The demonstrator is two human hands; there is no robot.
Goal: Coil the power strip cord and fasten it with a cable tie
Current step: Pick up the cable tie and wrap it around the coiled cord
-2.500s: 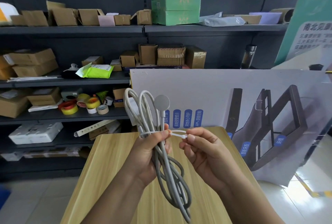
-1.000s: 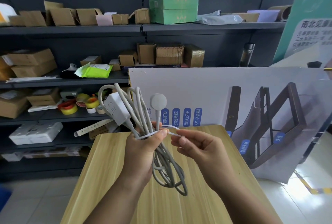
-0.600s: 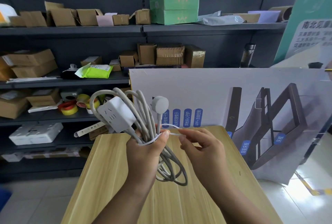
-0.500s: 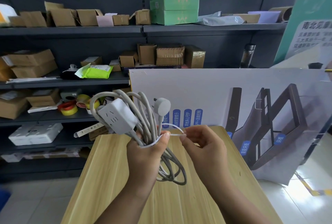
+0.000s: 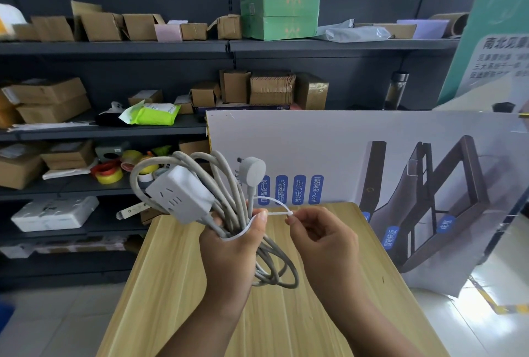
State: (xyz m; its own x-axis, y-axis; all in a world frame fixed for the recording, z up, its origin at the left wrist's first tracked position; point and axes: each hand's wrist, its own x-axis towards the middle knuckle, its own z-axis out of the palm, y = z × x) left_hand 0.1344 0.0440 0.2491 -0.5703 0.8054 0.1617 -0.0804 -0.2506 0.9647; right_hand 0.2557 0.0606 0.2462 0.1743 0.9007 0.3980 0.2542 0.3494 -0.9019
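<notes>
My left hand (image 5: pixel 230 253) grips the coiled grey cord (image 5: pixel 274 268) in mid-air above the wooden table (image 5: pixel 171 285). The white power strip (image 5: pixel 180 193) sticks out up and to the left of the fist, and the round plug (image 5: pixel 252 170) stands above it. A white cable tie (image 5: pixel 272 207) loops around the bundle under my left thumb. My right hand (image 5: pixel 320 236) pinches the tie's end just right of the bundle.
Dark shelves (image 5: pixel 114 47) with cardboard boxes, tape rolls (image 5: pixel 108 173) and a green box (image 5: pixel 280 14) fill the background. A large printed carton (image 5: pixel 372 162) stands behind the table on the right. Tiled floor shows on both sides.
The bundle has turned in my left hand, bringing the power strip into sight at the upper left. The lower loops have drawn up shorter. My right hand stays pinched on the tie's end.
</notes>
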